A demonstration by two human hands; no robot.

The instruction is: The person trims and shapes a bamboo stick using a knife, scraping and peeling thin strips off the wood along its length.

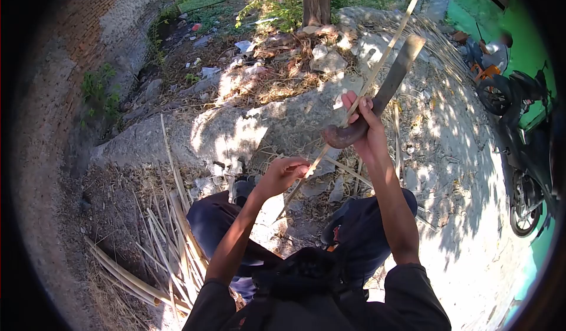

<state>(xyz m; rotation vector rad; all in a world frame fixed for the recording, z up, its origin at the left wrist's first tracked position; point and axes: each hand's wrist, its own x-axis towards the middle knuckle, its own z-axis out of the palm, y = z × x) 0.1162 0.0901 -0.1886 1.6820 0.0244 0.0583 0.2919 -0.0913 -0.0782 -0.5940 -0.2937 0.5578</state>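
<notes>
My right hand (370, 131) is closed around the curved dark wooden handle of a broad-bladed machete (396, 74), whose blade points up and to the right. A long, thin bamboo strip (386, 51) runs diagonally past the machete, close to the fingers of my right hand. Its lower part is pinched in my left hand (283, 176), in front of my knees. Where exactly the blade's edge meets the strip, I cannot tell. Several more split bamboo strips (171, 230) lie in a loose pile on the ground beside my left leg.
Beyond my feet stretches a rough concrete ledge (236, 133). A brick wall (88, 30) rises at left and a tree trunk (316, 0) stands ahead. At right are a parked motorbike (525, 148) and a seated person (497, 53) by a green wall.
</notes>
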